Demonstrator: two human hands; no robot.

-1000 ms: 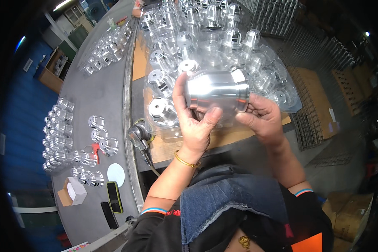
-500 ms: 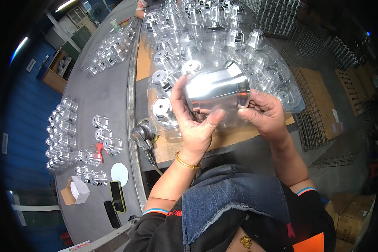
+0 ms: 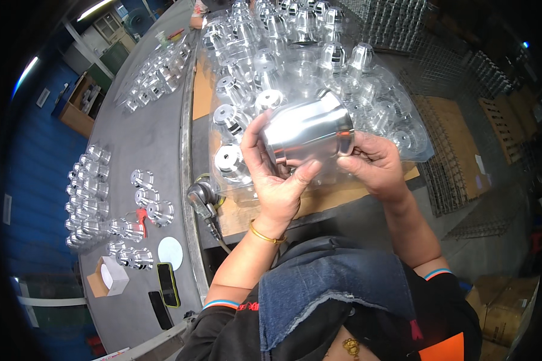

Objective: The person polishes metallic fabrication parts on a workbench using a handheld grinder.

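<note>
Between my two hands I hold a shiny silver metal cup-shaped part [image 3: 307, 129], tilted on its side, its flanged rim to the right. My left hand [image 3: 278, 171] is wrapped round its left end, thumb underneath and fingers partly hidden behind it. At the rim, my right hand [image 3: 376, 162] pinches with thumb and fingers. Just beyond, a clear plastic tray [image 3: 424, 150] bears several similar silver parts, some upright in its pockets. One such part [image 3: 230, 161] stands close to the left of my left hand.
A corded power sander [image 3: 202, 198] lies left of the tray. On the grey bench are clustered silver parts [image 3: 89, 192], a phone [image 3: 168, 284], a white round disc [image 3: 170, 253] and an open white box [image 3: 109, 277]. Wire mesh racks [image 3: 442, 156] stand to the right. Another person's arm [image 3: 197, 21] shows at the far edge.
The metal part and both hands have shifted very slightly left, with the part turned a little. My hold on it is the same.
</note>
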